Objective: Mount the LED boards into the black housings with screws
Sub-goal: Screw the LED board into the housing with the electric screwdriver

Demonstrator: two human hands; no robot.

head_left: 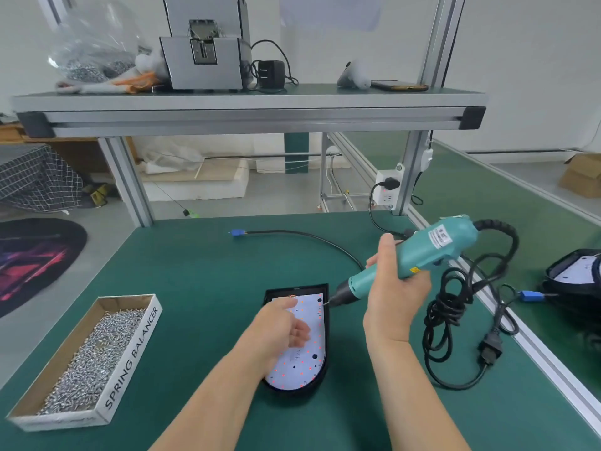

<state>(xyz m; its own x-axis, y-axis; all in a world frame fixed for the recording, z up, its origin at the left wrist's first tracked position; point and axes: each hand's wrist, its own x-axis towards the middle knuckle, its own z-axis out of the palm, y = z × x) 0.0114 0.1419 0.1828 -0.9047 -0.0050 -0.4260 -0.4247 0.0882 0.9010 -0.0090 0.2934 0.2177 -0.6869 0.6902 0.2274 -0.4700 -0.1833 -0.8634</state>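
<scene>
1. The right hand [395,288] is wrapped round the barrel of a teal electric screwdriver [432,252], which is held tilted, its bit lowered to the upper right corner of the LED board [304,362]. Whether the bit is actually seated in a screw cannot be told.
2. The left hand [279,330] is laid flat on the same board with its fingers loosely bent, and the board's left half is hidden beneath it.
3. The white board, dotted with red points, is seated inside a black housing [326,336] that lies on the green counter [201,271], just in front of the person.
4. A white label and a small yellow one are carried on the screwdriver, but their print is too small to be read.
5. The tool's black cord [448,307] is coiled on the counter just right of the hands, its plug lying loose.
6. A shallow cardboard box [130,362], heaped with silver screws [94,353], is set to the left; "SPRING BALANCER" is printed along its side.
7. A black cable ending in a blue connector [237,233] is curved across the counter behind the housing.
8. A second housing [575,278] (partly cut off by the right edge) is seen on the neighbouring surface.
9. On the shelf [247,102] above, a grey metal machine [205,60] and a clear bag [91,56] are placed.
</scene>
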